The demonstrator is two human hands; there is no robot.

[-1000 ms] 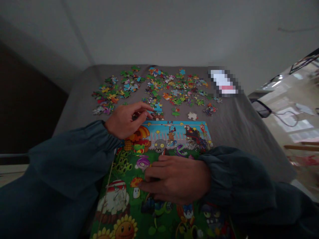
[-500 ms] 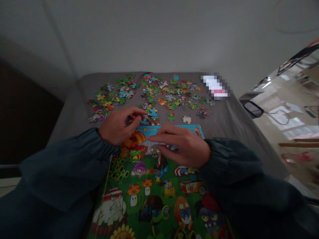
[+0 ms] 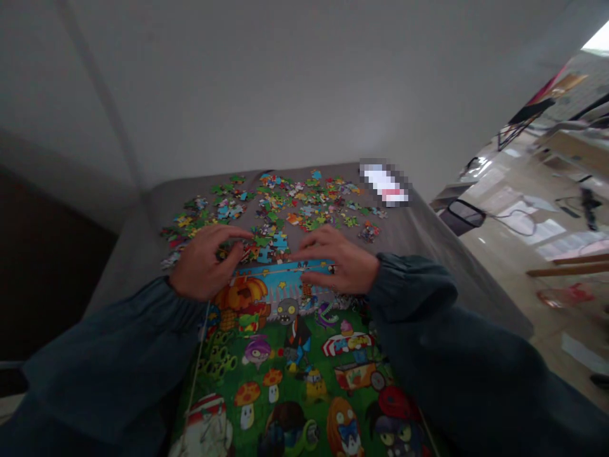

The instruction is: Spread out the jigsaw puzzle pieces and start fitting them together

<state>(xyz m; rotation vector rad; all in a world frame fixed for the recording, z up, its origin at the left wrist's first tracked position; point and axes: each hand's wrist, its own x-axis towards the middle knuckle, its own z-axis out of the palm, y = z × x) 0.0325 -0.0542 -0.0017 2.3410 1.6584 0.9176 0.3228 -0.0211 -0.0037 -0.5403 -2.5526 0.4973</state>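
Note:
My left hand (image 3: pixel 205 261) hovers over the board's far left corner, its thumb and forefinger curved and apart with nothing visible between them. Loose jigsaw pieces (image 3: pixel 280 240), some blue, lie just beyond its fingertips. Across from it, my right hand (image 3: pixel 340 259) hangs above the far right part of the board, fingers spread, with no piece to be seen in them. Beneath both hands lies a printed puzzle board (image 3: pixel 304 362) with cartoon plants and zombies on green and a blue strip along its far edge. The right hand hides part of that strip.
Many loose jigsaw pieces (image 3: pixel 273 202) are strewn over the grey cloth (image 3: pixel 419 235) behind the board. A blurred-out phone (image 3: pixel 384 184) with a lit screen lies at the back right. The wall (image 3: pixel 266 82) rises behind. Furniture and clutter stand on the floor at right.
The view has shifted, so the cloth and pieces sit lower and further left. My right hand's fingers have spread and it has drawn back from the board's middle, uncovering the zombie figure.

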